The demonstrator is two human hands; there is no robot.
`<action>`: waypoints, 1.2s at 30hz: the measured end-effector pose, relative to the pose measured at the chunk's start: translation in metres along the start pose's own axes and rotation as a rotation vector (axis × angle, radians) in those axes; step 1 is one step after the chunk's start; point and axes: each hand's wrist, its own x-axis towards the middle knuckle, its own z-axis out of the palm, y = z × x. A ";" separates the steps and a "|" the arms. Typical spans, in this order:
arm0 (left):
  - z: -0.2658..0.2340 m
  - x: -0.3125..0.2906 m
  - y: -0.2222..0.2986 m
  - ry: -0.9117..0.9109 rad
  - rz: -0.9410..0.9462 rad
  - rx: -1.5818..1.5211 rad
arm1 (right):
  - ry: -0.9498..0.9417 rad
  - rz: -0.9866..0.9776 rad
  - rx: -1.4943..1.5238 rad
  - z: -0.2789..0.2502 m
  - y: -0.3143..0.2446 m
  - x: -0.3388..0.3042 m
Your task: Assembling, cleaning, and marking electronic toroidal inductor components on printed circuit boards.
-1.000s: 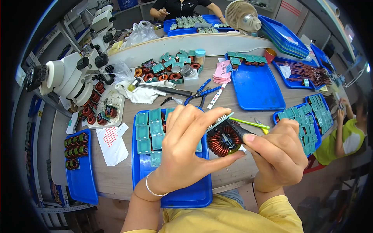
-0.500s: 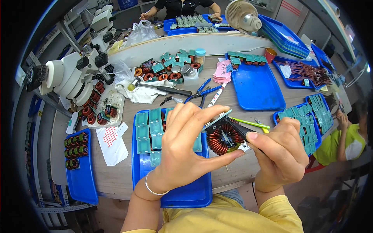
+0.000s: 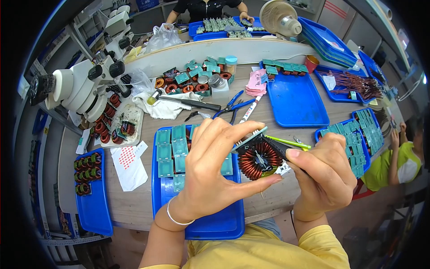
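My left hand (image 3: 210, 163) grips a toroidal coil (image 3: 256, 165) wound with copper wire, its thumb below and fingers above. A green board (image 3: 249, 140) with pins forms the coil's upper side. In my right hand (image 3: 324, 172), thumb and fingers pinch a slim black tool (image 3: 281, 148) whose far end lies against the coil's upper right. The tool's exact kind is not clear, and its rear part is hidden in the hand. Below my left hand is a blue tray (image 3: 215, 224) with several green-topped coil parts (image 3: 180, 148).
A microscope (image 3: 74, 89) stands at left beside loose coils (image 3: 127, 128). Behind my hands lie a hammer (image 3: 192, 104), blue-handled pliers (image 3: 233, 106) and a white marker (image 3: 251, 110). Blue trays (image 3: 298, 103) stand to the right. A co-worker (image 3: 206, 10) sits across a low partition (image 3: 215, 47).
My right hand has shifted slightly right and down, drawing the black tool a little off the coil's top. My left hand stays in place. The co-worker's hands across the partition have moved.
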 end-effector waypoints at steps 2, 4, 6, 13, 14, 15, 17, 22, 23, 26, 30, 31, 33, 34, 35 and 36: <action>0.000 0.000 0.000 0.001 -0.005 -0.007 | -0.002 0.001 0.003 0.000 0.000 0.000; 0.000 0.000 0.000 0.003 -0.001 -0.009 | -0.024 0.001 0.009 -0.002 0.000 0.000; 0.000 0.000 0.000 0.005 0.003 -0.013 | -0.016 -0.008 0.010 0.000 0.000 0.001; 0.000 -0.001 0.000 -0.001 0.005 0.021 | -0.038 -0.034 -0.006 0.001 0.000 0.000; 0.001 -0.001 0.001 -0.002 0.003 0.034 | -0.038 -0.034 -0.006 0.000 0.000 0.000; 0.001 -0.001 0.001 -0.002 0.003 0.035 | -0.055 -0.032 -0.012 0.000 -0.001 0.000; 0.001 -0.001 0.000 0.000 0.026 0.077 | -0.073 -0.030 -0.018 -0.001 -0.001 0.000; 0.001 -0.002 0.003 -0.033 0.011 0.102 | -0.151 -0.042 0.078 -0.003 -0.001 0.001; 0.001 -0.002 0.002 -0.057 -0.005 0.077 | -0.148 -0.042 0.079 -0.004 0.001 0.000; 0.002 0.000 0.000 -0.093 -0.064 -0.120 | 0.083 0.025 0.200 -0.004 0.008 -0.006; 0.007 -0.004 -0.004 -0.071 -0.162 -0.327 | 0.166 0.517 0.510 0.001 0.017 -0.016; 0.007 -0.005 -0.006 -0.112 -0.176 -0.384 | 0.167 0.517 0.510 0.003 0.019 -0.019; 0.008 -0.005 -0.008 -0.153 -0.187 -0.442 | 0.070 0.498 0.662 0.009 0.022 -0.019; 0.009 -0.005 -0.008 -0.175 -0.168 -0.482 | 0.002 0.466 0.671 0.008 0.026 -0.021; 0.009 -0.004 -0.008 -0.196 -0.149 -0.523 | 0.004 0.465 0.669 0.008 0.026 -0.022; 0.009 -0.004 -0.008 -0.196 -0.150 -0.521 | 0.000 0.456 0.705 0.008 0.027 -0.024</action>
